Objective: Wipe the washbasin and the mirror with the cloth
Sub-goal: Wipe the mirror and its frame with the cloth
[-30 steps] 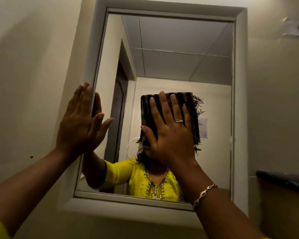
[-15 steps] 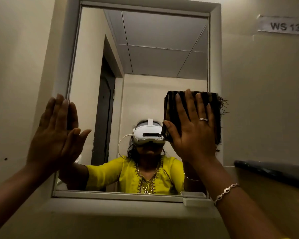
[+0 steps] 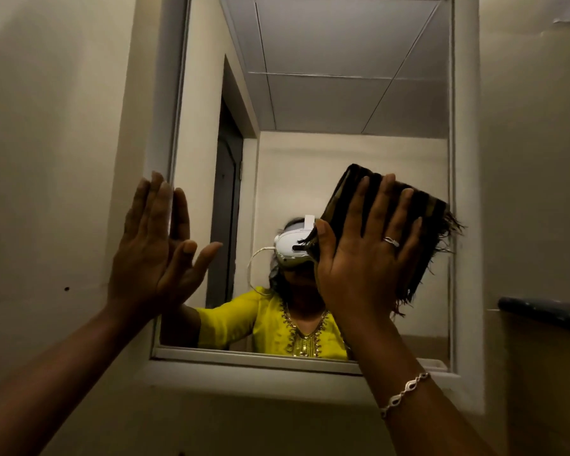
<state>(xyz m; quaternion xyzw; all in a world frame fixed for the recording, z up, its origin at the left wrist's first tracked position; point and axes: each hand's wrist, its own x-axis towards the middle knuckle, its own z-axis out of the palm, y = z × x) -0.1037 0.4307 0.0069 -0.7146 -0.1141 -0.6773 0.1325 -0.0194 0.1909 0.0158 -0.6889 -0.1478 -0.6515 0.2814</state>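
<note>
The right hand (image 3: 362, 258), fingers spread flat, pressed the cloth (image 3: 408, 212) against the mirror (image 3: 326, 93); the left hand (image 3: 155, 245) lay open on its frame. Mirror wiping seemed underway; the washbasin was out of view.

cloth (image 3: 389, 212): dark brown, striped | mirror (image 3: 343, 93) frame: white | sleeve (image 3: 231, 320): yellow

Left hand (image 3: 155, 248) flat, fingers spread, raised at mid-left of frame; right hand (image 3: 362, 258) flat w/ fingers splayed, centre-right, forearm rising from lower right.
</note>
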